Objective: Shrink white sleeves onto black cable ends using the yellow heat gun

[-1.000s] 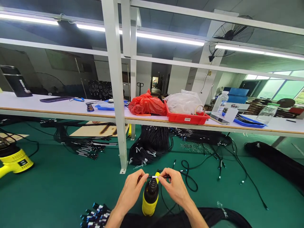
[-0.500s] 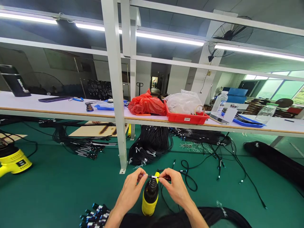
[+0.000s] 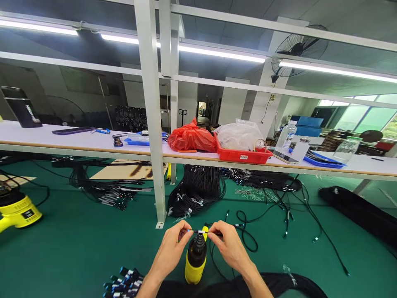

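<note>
A thin black cable (image 3: pixel 195 231) with a white sleeve (image 3: pixel 202 231) on it is stretched level between my two hands. My left hand (image 3: pixel 173 245) pinches its left end, where a bit of blue shows at the fingertips. My right hand (image 3: pixel 228 244) pinches it just right of the white sleeve. Directly under the sleeve stands a yellow and black heat gun (image 3: pixel 196 263), its nozzle pointing up. The nozzle tip lies very close to the cable; whether they touch I cannot tell.
A bundle of black cables (image 3: pixel 266 284) lies at the front edge, with blue-tipped ends (image 3: pixel 124 282) on the left. More cable bundles (image 3: pixel 198 190) lie behind on the green mat (image 3: pixel 77 248). A white post (image 3: pixel 151 124) and a shelf (image 3: pixel 192 158) stand beyond. Another yellow tool (image 3: pixel 25 211) is at left.
The cable and hands stay nearly in place over the nozzle. A little more of the blue bit shows at my left fingertips. The view has shifted slightly.
</note>
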Available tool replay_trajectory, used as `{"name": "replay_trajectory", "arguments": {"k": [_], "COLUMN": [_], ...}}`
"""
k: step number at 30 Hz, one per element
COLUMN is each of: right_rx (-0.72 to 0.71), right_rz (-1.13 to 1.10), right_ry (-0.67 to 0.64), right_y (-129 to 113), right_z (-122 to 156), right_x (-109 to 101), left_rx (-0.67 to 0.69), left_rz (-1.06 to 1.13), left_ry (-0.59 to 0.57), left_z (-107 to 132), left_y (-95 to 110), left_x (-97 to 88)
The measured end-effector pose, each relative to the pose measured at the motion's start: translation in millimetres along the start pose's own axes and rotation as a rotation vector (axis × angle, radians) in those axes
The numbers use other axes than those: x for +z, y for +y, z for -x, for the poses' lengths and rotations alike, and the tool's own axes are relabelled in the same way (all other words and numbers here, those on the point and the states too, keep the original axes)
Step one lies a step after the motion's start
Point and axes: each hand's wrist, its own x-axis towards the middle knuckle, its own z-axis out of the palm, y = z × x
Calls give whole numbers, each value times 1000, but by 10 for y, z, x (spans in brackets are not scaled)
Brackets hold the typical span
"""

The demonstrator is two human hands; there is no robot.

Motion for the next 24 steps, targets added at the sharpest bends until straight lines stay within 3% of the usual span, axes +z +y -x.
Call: {"name": "replay_trajectory", "arguments": {"k": [12, 20, 24], "right_rx": [29, 11, 43], "right_rz": [52, -25, 4], "right_ry": [-3, 42, 7], "right_y": [-92, -38, -88], "right_z": [-11, -12, -10], "right_x": [-15, 23, -15], "left_rx": [-2, 65, 27], "left_rz": [-88, 9, -64], "left_ry": [48, 61, 69], "left_z": [-2, 2, 5], "left_y": [-26, -15, 9], "left_x": [54, 34, 38]}}
